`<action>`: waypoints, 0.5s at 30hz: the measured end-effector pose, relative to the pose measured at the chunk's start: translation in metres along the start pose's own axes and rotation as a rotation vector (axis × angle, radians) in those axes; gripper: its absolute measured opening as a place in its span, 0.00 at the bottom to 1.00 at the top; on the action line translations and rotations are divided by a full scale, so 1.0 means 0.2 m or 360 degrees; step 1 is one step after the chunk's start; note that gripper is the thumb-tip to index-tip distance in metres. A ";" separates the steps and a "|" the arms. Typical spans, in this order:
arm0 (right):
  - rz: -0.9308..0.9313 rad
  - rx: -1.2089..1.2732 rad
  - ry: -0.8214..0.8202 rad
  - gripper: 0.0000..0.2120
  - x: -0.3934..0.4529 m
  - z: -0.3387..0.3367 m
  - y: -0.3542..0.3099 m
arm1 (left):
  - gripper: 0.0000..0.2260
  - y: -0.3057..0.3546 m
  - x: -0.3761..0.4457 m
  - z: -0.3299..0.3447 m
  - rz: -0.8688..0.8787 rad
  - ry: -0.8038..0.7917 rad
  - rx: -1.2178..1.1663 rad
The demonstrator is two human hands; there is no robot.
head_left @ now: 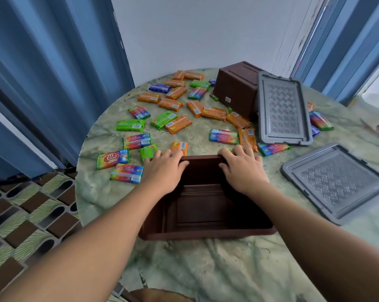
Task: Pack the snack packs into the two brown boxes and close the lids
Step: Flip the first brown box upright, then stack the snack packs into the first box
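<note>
Round marbled desk, snack packs strewn beyond the near brown box.
Left hand and right hand both grip its far rim; packs lie just past the fingertips, leftward.

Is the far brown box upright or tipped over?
Tipped: the far brown box shows its base, with a sticker, towards the camera; its opening is hidden.

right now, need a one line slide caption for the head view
Both hands grip the empty brown box far rim; snack packs lie scattered, grey lids off.
</note>
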State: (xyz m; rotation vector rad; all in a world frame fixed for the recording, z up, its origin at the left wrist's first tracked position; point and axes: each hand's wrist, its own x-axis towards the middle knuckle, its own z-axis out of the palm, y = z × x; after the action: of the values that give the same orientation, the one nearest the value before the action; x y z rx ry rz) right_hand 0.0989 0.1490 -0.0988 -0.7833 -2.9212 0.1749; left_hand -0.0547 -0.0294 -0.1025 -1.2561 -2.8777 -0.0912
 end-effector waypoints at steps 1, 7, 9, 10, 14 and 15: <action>0.0017 0.0007 0.0015 0.14 -0.02 0.00 0.01 | 0.19 0.01 0.00 0.00 0.0024 0.0011 0.0008; 0.0064 0.0026 0.0032 0.13 -0.07 0.01 0.03 | 0.20 0.02 0.01 0.01 0.0083 0.0026 0.0009; 0.0078 0.0022 0.0006 0.14 -0.08 0.00 0.02 | 0.20 0.02 0.01 0.01 0.0076 0.0006 -0.0011; 0.0090 0.0025 -0.0018 0.14 -0.08 0.00 0.02 | 0.20 0.02 0.01 0.00 0.0067 -0.0020 -0.0019; 0.0239 0.0221 -0.0123 0.19 -0.05 -0.08 -0.02 | 0.23 0.04 0.03 -0.06 -0.0037 -0.0191 -0.0185; 0.0286 0.0292 -0.0157 0.21 -0.02 -0.11 -0.03 | 0.25 0.05 0.05 -0.08 -0.0077 -0.0201 -0.0276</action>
State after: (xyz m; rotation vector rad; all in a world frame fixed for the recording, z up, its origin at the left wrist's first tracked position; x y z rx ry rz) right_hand 0.1027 0.1432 -0.0768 -1.0316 -2.8673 0.5028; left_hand -0.0546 -0.0170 -0.0851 -1.2605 -3.0672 -0.2775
